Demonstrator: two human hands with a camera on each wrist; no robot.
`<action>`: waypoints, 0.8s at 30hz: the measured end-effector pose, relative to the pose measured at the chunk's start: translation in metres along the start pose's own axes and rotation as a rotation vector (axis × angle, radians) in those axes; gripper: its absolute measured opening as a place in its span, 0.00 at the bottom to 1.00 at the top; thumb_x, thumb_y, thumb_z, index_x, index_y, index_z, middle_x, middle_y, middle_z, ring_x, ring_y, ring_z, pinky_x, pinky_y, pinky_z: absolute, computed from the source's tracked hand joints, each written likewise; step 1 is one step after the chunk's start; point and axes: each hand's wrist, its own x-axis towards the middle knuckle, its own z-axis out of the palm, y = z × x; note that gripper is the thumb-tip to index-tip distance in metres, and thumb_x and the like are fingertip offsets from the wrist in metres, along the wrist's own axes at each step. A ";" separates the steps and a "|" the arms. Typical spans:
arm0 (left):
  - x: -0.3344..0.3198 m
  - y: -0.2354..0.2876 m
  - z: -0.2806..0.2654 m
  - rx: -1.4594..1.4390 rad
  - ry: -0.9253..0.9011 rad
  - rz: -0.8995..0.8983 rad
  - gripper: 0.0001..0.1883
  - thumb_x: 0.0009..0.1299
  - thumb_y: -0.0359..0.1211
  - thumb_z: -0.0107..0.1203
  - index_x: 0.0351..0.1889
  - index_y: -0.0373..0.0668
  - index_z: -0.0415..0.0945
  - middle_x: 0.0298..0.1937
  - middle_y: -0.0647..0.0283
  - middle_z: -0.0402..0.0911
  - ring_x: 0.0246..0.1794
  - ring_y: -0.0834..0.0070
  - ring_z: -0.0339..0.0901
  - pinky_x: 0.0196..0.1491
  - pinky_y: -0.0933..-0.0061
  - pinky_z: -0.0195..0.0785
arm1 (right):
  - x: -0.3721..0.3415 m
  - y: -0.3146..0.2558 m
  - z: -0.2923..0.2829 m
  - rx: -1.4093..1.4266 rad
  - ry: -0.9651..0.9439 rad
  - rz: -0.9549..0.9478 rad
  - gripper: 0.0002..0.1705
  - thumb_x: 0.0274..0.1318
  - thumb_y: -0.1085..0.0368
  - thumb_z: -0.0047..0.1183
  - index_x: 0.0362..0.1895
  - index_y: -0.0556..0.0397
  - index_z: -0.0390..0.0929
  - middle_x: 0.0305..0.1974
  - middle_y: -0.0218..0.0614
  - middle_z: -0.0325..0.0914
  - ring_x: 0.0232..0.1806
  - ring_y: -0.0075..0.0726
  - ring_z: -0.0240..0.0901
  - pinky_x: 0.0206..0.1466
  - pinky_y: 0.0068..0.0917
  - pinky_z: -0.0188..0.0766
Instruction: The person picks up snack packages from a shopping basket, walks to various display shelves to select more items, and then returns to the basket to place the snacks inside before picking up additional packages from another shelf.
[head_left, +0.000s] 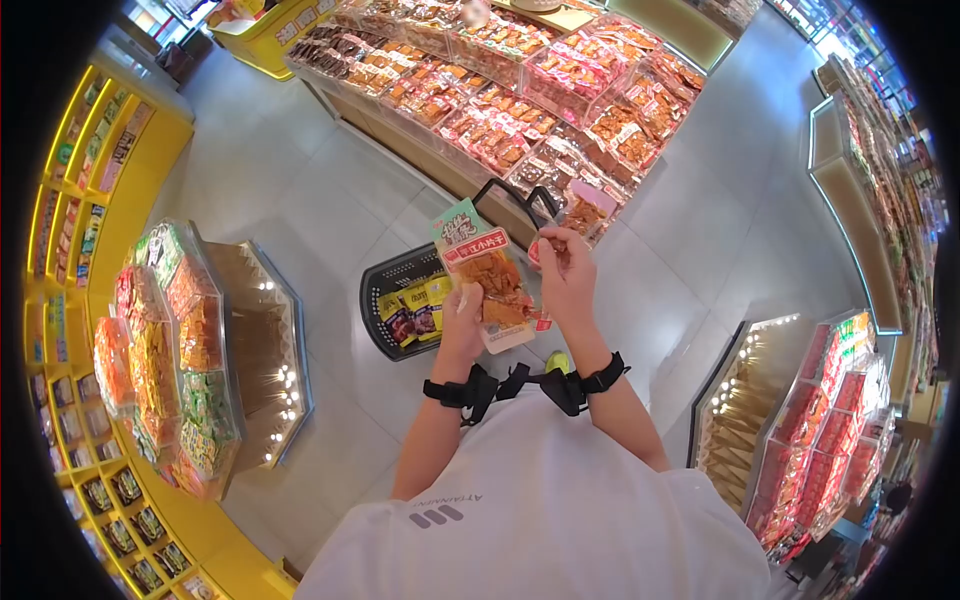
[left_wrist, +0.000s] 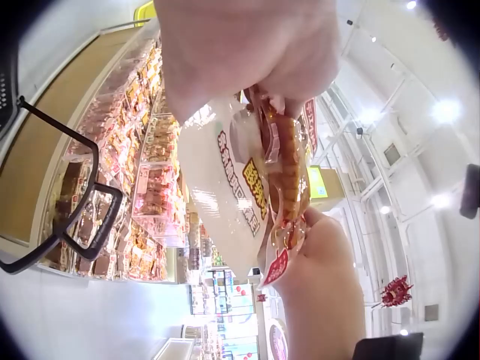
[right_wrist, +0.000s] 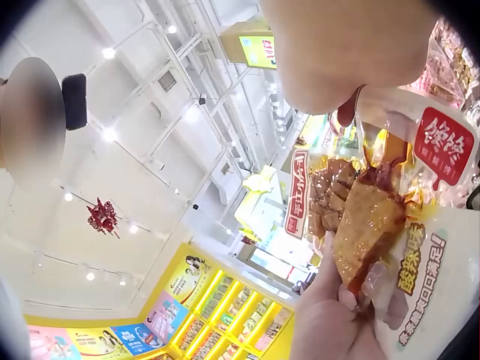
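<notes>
In the head view a flat snack packet (head_left: 485, 275), with a green top, red label and brown pieces behind clear film, is held in front of the body. My left hand (head_left: 461, 318) grips its lower left edge, thumb over the front. At its right side my right hand (head_left: 567, 268) has its fingers curled, pinching reddish clear wrapping (head_left: 540, 252) by the packet's edge. Seen from the right wrist, a red tag (right_wrist: 446, 146) and brown pieces (right_wrist: 367, 225) in clear film lie below that hand. White backing with printed text faces the left wrist camera.
A black shopping basket (head_left: 375, 300) holding several yellow packets (head_left: 420, 305) stands on the floor, its black handles (head_left: 510, 190) raised. Ahead is a long display of packaged snacks (head_left: 490, 120). Angular snack stands flank me, left (head_left: 190, 340) and right (head_left: 830, 420). Yellow shelving (head_left: 80, 250) lines the far left.
</notes>
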 end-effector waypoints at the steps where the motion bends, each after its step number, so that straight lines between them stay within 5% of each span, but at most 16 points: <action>1: 0.003 -0.004 -0.006 -0.009 0.021 -0.018 0.17 0.70 0.33 0.51 0.53 0.38 0.63 0.45 0.64 0.74 0.43 0.75 0.76 0.44 0.72 0.73 | -0.001 -0.001 -0.003 0.037 -0.025 0.007 0.18 0.60 0.70 0.48 0.54 0.55 0.64 0.34 0.33 0.73 0.31 0.21 0.73 0.32 0.19 0.72; 5: 0.010 -0.008 -0.029 0.027 0.027 -0.095 0.16 0.70 0.33 0.51 0.52 0.39 0.64 0.45 0.66 0.74 0.42 0.78 0.75 0.42 0.74 0.72 | 0.000 -0.012 -0.036 0.242 -0.110 0.101 0.30 0.55 0.72 0.52 0.60 0.52 0.55 0.38 0.40 0.76 0.29 0.24 0.75 0.28 0.20 0.74; 7: 0.008 -0.003 -0.026 0.026 0.056 -0.099 0.14 0.70 0.32 0.51 0.51 0.40 0.66 0.44 0.67 0.75 0.41 0.81 0.75 0.41 0.75 0.72 | 0.007 -0.017 -0.057 0.082 -0.171 0.235 0.42 0.51 0.72 0.56 0.65 0.50 0.44 0.36 0.42 0.77 0.26 0.25 0.76 0.24 0.21 0.71; 11: 0.012 -0.015 -0.024 0.054 0.124 -0.199 0.12 0.70 0.32 0.50 0.50 0.40 0.67 0.43 0.67 0.75 0.41 0.82 0.75 0.39 0.76 0.71 | 0.021 -0.007 -0.093 -0.044 -0.213 0.296 0.47 0.52 0.71 0.56 0.69 0.51 0.39 0.30 0.40 0.77 0.23 0.26 0.74 0.23 0.20 0.69; 13: 0.020 -0.021 -0.025 0.076 -0.014 -0.195 0.12 0.71 0.32 0.49 0.50 0.39 0.68 0.42 0.67 0.76 0.40 0.81 0.75 0.40 0.76 0.71 | 0.028 -0.005 -0.105 -0.060 -0.187 0.293 0.49 0.49 0.69 0.59 0.69 0.52 0.40 0.26 0.38 0.77 0.23 0.24 0.73 0.22 0.19 0.66; 21: 0.025 -0.065 0.024 0.106 0.120 -0.064 0.14 0.72 0.32 0.46 0.53 0.38 0.65 0.46 0.62 0.76 0.42 0.73 0.77 0.45 0.71 0.73 | 0.063 0.030 -0.171 0.033 -0.246 0.291 0.40 0.50 0.69 0.59 0.64 0.61 0.51 0.29 0.38 0.80 0.24 0.24 0.74 0.32 0.21 0.71; 23: 0.020 -0.077 0.040 0.079 0.141 -0.029 0.14 0.72 0.32 0.46 0.53 0.38 0.65 0.47 0.61 0.76 0.43 0.72 0.77 0.46 0.69 0.73 | 0.082 0.051 -0.191 0.048 -0.343 0.334 0.26 0.47 0.72 0.58 0.54 0.57 0.68 0.40 0.43 0.79 0.37 0.31 0.77 0.44 0.25 0.71; 24: 0.021 -0.078 0.046 0.055 0.153 -0.010 0.14 0.72 0.32 0.46 0.53 0.38 0.65 0.47 0.60 0.76 0.44 0.70 0.77 0.46 0.67 0.74 | 0.095 0.059 -0.197 0.057 -0.368 0.312 0.26 0.47 0.72 0.58 0.54 0.57 0.68 0.40 0.43 0.79 0.37 0.31 0.77 0.44 0.25 0.71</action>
